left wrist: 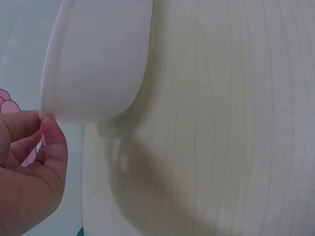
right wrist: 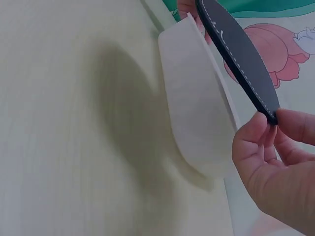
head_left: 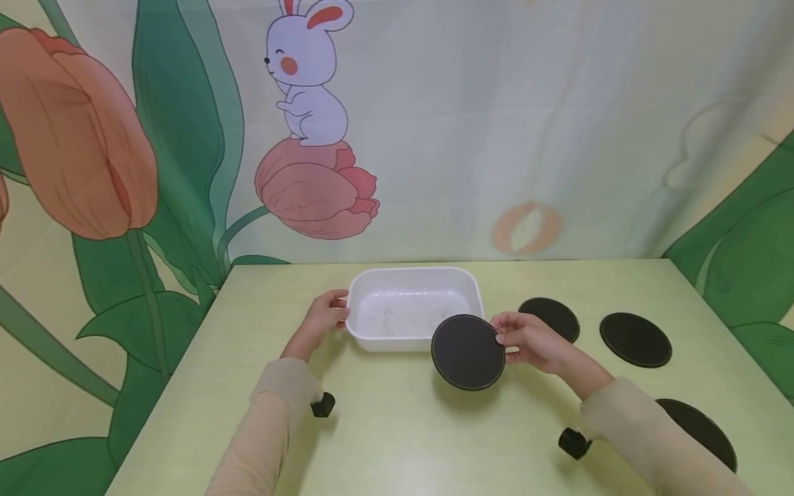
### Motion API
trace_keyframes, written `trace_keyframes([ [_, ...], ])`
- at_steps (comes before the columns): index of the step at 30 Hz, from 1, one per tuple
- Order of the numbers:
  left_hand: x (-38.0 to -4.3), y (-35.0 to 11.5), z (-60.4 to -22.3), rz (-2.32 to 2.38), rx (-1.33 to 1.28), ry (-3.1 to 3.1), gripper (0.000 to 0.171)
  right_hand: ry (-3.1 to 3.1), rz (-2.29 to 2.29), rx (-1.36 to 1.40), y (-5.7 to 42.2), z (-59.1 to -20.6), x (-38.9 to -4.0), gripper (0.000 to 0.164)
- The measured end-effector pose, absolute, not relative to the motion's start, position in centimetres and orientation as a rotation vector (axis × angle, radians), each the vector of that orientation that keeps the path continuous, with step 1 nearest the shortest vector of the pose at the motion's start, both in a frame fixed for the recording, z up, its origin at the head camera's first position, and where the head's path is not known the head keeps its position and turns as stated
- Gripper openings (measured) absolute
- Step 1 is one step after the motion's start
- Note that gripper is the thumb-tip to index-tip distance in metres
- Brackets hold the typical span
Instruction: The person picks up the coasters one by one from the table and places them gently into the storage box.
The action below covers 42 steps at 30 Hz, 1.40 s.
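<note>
A white rectangular dish (head_left: pixel 397 343) stands near the back of the table. My left hand (head_left: pixel 320 318) pinches its left rim between thumb and fingers, which the left wrist view shows close up at the dish's end (left wrist: pixel 98 64). With thumb and fingertips my right hand (head_left: pixel 530 339) pinches the edge of a round black coaster (head_left: pixel 468 353). The coaster hangs tilted in the air before the dish's front right corner. White stitching runs along the rim of the coaster (right wrist: pixel 241 59) in the right wrist view. Nothing but faint marks shows inside the dish.
More black coasters lie to the right: one coaster (head_left: pixel 555 318) behind my right hand, another coaster (head_left: pixel 635 339) farther right, and a third coaster (head_left: pixel 701 434) partly hidden by my right sleeve. A printed curtain (head_left: pixel 434 138) hangs behind the pale wooden table (head_left: pixel 397 427).
</note>
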<state>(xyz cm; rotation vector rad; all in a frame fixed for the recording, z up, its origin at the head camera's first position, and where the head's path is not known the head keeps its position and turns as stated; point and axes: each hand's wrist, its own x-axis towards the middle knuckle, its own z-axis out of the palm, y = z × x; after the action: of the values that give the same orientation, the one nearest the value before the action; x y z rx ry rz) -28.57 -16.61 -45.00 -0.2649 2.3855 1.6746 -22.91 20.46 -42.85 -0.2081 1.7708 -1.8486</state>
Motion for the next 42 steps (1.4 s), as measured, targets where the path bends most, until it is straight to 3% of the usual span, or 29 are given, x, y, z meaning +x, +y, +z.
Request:
trace_keyframes([
  [23,-28.3,-16.6,-44.7,1.658,-0.260,2.397,0.045,1.693,-2.111,0.131,12.9,-42.3,-27.4,0.019],
  [42,-28.4,-16.7,-45.0,1.655,-0.269,2.401,0.045,1.812,-2.017,0.260,8.9,-44.6,-30.1,0.022],
])
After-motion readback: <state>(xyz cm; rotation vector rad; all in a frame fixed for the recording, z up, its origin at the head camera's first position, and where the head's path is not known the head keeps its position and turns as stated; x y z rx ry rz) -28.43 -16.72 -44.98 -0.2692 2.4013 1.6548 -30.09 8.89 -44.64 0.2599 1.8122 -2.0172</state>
